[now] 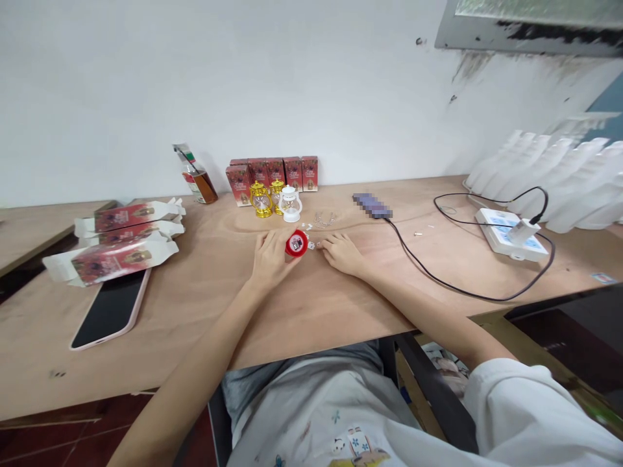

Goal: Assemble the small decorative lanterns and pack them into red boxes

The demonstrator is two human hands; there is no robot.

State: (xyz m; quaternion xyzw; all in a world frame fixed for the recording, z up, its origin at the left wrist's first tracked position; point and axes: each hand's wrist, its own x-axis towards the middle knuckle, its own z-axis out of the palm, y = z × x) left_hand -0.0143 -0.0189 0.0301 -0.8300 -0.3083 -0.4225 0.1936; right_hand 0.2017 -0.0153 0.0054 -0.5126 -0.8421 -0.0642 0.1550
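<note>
My left hand [270,257] is closed around a red lantern base [296,243], its round underside turned up toward me. Small dark and light parts show inside its red rim. To the right, my right hand [341,253] rests on the table with fingers bent together at the tips, beside small white pieces [311,245]. Whatever those fingertips hold is too small to make out. Just beyond the hands lie several small metal bits [325,219]. Behind them stand a white mini lantern [291,204] and two gold mini lanterns [261,200].
Red boxes [267,172] line the wall near a bottle [202,185]. Opened cartons [124,243] partly cover a phone [111,308] at left. A cable [428,275] runs from a blurred device [372,205] to a power strip [506,233]. White plastic pieces [549,175] stand far right.
</note>
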